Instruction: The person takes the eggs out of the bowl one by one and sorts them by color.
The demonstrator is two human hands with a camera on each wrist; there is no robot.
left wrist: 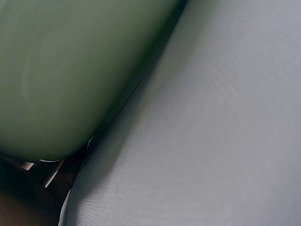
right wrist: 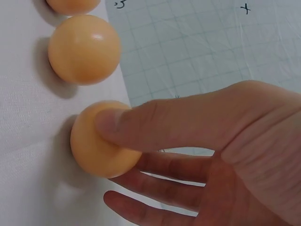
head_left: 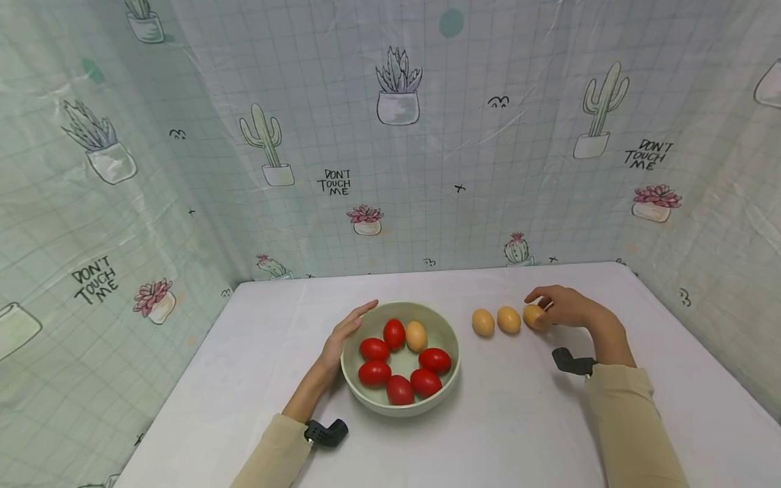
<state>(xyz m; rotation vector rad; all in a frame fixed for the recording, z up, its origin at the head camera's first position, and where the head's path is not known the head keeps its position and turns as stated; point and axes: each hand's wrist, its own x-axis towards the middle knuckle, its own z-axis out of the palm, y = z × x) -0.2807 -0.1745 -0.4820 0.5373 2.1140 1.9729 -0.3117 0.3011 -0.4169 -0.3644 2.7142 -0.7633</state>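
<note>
Right hand [head_left: 563, 308] pinches the yellow egg [head_left: 532, 316] farthest right of the bowl [head_left: 399, 410]; apply light, opposed thumb-and-finger pressure. Left hand [head_left: 342, 337], fingers extended, rests against the bowl's left side; brace gently.

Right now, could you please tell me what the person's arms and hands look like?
The left sleeve and right sleeve are plain beige. The left wrist device and right wrist device are small, black and bent in shape. The left hand and right hand wear no gloves.
</note>
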